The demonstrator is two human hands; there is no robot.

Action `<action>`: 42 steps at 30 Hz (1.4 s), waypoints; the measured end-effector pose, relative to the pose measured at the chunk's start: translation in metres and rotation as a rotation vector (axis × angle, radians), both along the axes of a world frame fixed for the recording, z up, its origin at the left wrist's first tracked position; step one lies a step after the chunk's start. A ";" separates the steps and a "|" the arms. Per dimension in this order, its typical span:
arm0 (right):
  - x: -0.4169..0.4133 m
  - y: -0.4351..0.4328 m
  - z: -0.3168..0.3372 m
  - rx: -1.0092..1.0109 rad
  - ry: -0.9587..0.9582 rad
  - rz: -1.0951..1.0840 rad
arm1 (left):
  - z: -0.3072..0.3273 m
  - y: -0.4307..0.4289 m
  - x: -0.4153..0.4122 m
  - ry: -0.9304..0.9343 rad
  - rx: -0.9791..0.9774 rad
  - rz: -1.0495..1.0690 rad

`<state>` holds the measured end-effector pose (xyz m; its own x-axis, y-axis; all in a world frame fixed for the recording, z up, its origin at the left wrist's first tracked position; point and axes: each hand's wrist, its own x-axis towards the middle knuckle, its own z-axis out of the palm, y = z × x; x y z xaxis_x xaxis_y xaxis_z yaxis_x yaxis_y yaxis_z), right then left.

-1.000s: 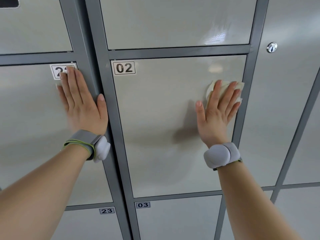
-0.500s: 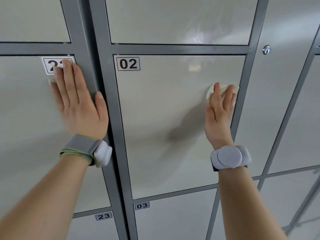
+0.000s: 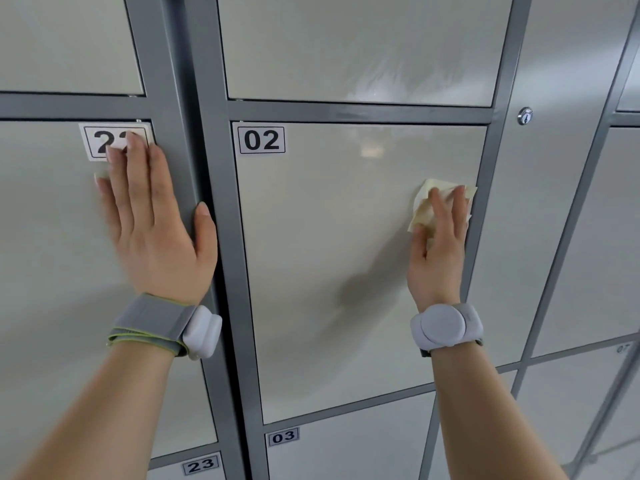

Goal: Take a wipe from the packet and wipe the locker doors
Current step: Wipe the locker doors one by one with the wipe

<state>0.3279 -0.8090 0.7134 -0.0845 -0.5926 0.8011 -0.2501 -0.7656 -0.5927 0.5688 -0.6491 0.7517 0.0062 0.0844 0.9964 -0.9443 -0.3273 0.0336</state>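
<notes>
The person stands close to a bank of pale grey lockers, both arms raised. The right hand point(image 3: 438, 251) lies flat with its fingers straight and close together, pressing a crumpled cream-coloured wipe point(image 3: 424, 206) against the locker door point(image 3: 329, 254) marked with the label 02 point(image 3: 261, 140). The wipe sits near the door's right edge, about halfway up, its corners poking out above and to the left of the fingertips. The left hand point(image 3: 156, 230) is spread flat on the neighbouring door point(image 3: 52, 271) to the left, holding nothing. Its fingertips cover part of that door's number label point(image 3: 104, 142), and its thumb rests against the dark grey frame post point(image 3: 214, 168) between the two doors. Each wrist carries a grey band with a white pod, the left band point(image 3: 166, 323) and the right band point(image 3: 446, 327). A round keyhole point(image 3: 525, 116) shows on the tall panel to the right.
</notes>
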 end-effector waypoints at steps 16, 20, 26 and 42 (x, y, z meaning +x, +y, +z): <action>0.003 -0.016 0.004 -0.156 0.065 -0.050 | -0.002 -0.004 -0.002 -0.025 -0.025 0.021; 0.013 -0.010 -0.004 -0.218 0.113 -0.019 | -0.002 -0.004 0.000 -0.025 -0.032 0.017; 0.009 -0.005 -0.008 -0.277 0.214 0.019 | -0.002 -0.004 0.000 -0.033 -0.044 -0.009; 0.032 0.010 -0.008 -0.293 0.226 0.011 | -0.003 -0.003 -0.001 -0.033 -0.035 -0.051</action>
